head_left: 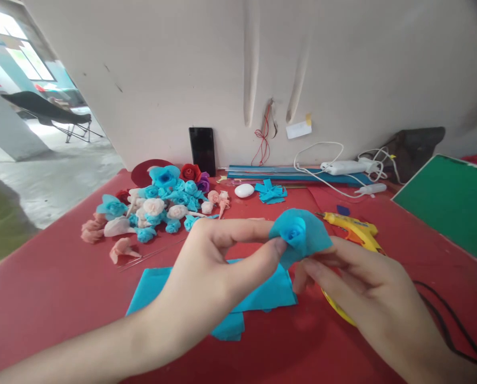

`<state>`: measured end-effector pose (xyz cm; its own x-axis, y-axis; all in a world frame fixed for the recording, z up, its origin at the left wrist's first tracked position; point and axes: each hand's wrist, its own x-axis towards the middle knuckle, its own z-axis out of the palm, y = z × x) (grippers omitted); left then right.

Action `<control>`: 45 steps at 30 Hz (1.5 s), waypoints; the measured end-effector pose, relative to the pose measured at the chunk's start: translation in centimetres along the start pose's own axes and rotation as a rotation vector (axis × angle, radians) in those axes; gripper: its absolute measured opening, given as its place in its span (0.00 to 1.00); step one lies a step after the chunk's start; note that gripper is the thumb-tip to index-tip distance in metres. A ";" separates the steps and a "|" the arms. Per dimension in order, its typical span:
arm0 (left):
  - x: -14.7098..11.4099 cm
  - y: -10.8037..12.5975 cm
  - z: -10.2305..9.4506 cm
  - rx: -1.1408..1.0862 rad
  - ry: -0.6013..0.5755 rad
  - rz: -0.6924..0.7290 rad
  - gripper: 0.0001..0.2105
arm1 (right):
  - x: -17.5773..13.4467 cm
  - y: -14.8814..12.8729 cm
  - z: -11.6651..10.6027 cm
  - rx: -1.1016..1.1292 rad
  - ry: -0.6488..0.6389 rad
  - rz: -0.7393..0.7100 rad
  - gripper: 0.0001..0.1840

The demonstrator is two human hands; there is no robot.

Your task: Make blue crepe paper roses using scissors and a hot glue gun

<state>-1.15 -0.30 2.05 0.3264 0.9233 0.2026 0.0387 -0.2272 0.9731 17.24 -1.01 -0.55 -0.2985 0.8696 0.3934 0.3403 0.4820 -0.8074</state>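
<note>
A blue paper flower (298, 234) with a rolled centre is held up above the red table. My left hand (222, 266) pinches its left edge between thumb and fingers. From below and to the right, my right hand (354, 282) closes its fingertips on the flower's base, which is partly hidden. Beneath my hands lie folded blue paper sheets (270, 290), partly covered by my left hand. Behind my right hand rests a yellow glue gun (354, 226), its lower part hidden by that hand.
Several blue, white and pink paper flowers (154, 205) are heaped at the back left. Blue paper strips (270, 191) and a white egg-shaped object (244, 190) lie near the wall. A phone (203, 149) leans there. A power strip (346, 168) and green board (454, 208) are on the right.
</note>
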 end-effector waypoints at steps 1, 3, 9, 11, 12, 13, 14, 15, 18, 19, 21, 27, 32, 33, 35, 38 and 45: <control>0.0 -0.1 0.0 0.001 0.010 -0.020 0.11 | 0.0 0.0 0.0 0.002 0.005 0.002 0.09; -0.1 -0.1 0.1 0.006 0.017 -0.071 0.09 | 0.1 0.0 0.2 0.010 0.020 0.000 0.09; 0.0 0.1 0.2 0.005 -0.041 -0.113 0.09 | 0.1 0.0 0.3 -0.023 0.043 -0.001 0.09; 0.0 0.1 0.2 -0.002 -0.035 -0.089 0.07 | 0.0 0.1 0.3 -0.067 0.051 0.033 0.10; 0.0 0.1 0.2 0.003 -0.024 -0.077 0.06 | 0.0 0.1 0.3 -0.095 0.063 0.051 0.11; 0.1 0.1 0.1 0.013 -0.010 -0.067 0.05 | 0.0 0.1 0.3 -0.127 0.075 0.067 0.13; 0.1 0.0 0.1 0.024 0.005 -0.059 0.04 | 0.0 0.1 0.3 -0.156 0.089 0.076 0.14; 0.0 0.0 0.1 0.038 0.016 -0.058 0.04 | 0.0 0.2 0.3 -0.181 0.101 0.079 0.15; 0.0 -0.2 0.1 0.038 0.044 -0.064 0.03 | 0.0 0.2 0.3 -0.226 0.123 0.064 0.17; 0.0 -0.2 0.1 0.023 0.045 -0.064 0.03 | 0.1 0.2 0.2 -0.233 0.127 0.059 0.17; -0.1 -0.1 0.1 -0.005 0.043 -0.077 0.03 | 0.1 0.0 0.2 -0.236 0.131 0.053 0.16; 0.0 0.1 0.3 -0.068 0.041 -0.094 0.04 | -0.1 -0.2 0.3 -0.079 0.102 -0.044 0.08; 0.3 0.4 0.5 -0.022 0.072 -0.095 0.05 | -0.4 0.1 0.1 -0.008 0.079 -0.052 0.08; 0.4 0.6 0.5 0.004 0.077 -0.098 0.08 | -0.4 0.1 0.1 0.005 0.078 -0.041 0.08; 0.6 0.8 0.5 0.037 0.083 -0.102 0.11 | -0.4 0.1 0.0 0.034 0.084 -0.018 0.07; 0.8 1.1 0.5 0.049 0.092 -0.101 0.12 | -0.2 -0.1 0.1 0.056 0.075 0.026 0.06; 0.1 0.0 0.7 0.009 0.042 -0.133 0.07 | 0.0 -0.5 0.7 0.111 0.024 0.254 0.04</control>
<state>-0.44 -0.45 2.03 0.2780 0.9575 0.0768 0.0871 -0.1048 0.9907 16.38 -1.29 -0.45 -0.1949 0.9639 0.1812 0.3016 0.2347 -0.9241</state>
